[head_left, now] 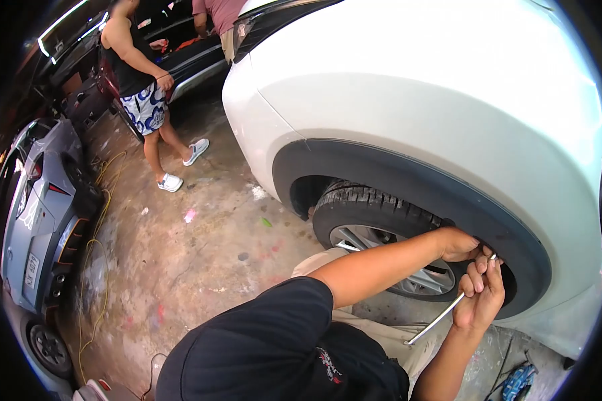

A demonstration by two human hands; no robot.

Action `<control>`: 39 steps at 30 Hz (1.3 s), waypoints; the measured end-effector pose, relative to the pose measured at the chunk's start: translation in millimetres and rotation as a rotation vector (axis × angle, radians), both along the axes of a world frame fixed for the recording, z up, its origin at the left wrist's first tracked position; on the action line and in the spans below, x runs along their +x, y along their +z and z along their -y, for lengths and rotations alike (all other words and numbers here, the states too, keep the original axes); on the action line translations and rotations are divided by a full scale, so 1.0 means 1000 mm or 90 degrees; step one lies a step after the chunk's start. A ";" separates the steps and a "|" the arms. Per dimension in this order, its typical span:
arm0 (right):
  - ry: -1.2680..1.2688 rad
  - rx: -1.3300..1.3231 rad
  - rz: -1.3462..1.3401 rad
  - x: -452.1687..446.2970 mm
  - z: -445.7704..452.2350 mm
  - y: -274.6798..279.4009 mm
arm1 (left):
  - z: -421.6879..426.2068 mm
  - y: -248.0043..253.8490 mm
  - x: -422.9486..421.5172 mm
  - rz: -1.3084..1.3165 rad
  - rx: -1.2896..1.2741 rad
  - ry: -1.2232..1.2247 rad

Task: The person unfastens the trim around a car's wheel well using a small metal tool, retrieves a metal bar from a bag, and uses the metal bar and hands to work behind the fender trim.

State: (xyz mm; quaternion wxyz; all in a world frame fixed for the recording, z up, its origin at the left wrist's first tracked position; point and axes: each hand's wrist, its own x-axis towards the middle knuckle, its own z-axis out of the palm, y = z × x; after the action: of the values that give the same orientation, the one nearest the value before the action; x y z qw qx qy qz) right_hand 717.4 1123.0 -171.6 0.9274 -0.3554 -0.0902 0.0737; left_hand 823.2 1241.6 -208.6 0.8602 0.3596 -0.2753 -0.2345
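My right hand (481,294) is closed around a long, slim silver wrench (437,319). The wrench slants from low over my lap up to the black wheel arch trim (408,162). My left hand (459,244) is beside its upper end, at the inner edge of the trim, with its fingers bent together. What those fingertips hold, if anything, is hidden. Below my left forearm is a wheel with a black tire (374,200) and silver spokes (431,281). Around the arch is the white car body (415,93).
Two people stand behind, by a dark vehicle; one wears patterned shorts (145,110). A grey car (43,214) is parked at left, with a yellow cable (95,267) along the stained concrete floor (201,267). A blue patterned item (517,382) lies at lower right.
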 end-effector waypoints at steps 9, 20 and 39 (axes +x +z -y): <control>0.009 -0.019 -0.061 -0.001 0.001 -0.007 | -0.009 -0.003 -0.013 -0.068 -0.001 -0.015; -0.096 -0.254 0.018 -0.007 0.005 -0.054 | -0.012 -0.011 0.007 -0.042 -0.011 0.087; -0.172 -0.247 -0.001 -0.019 0.081 -0.085 | 0.040 -0.009 -0.007 -0.045 0.041 -0.101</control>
State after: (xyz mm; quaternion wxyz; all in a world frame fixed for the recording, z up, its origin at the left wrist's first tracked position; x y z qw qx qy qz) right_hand 698.2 1042.2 -256.9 0.8432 -0.5358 -0.0250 -0.0346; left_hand 815.9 1201.1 -217.5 0.8359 0.3556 -0.2650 -0.3232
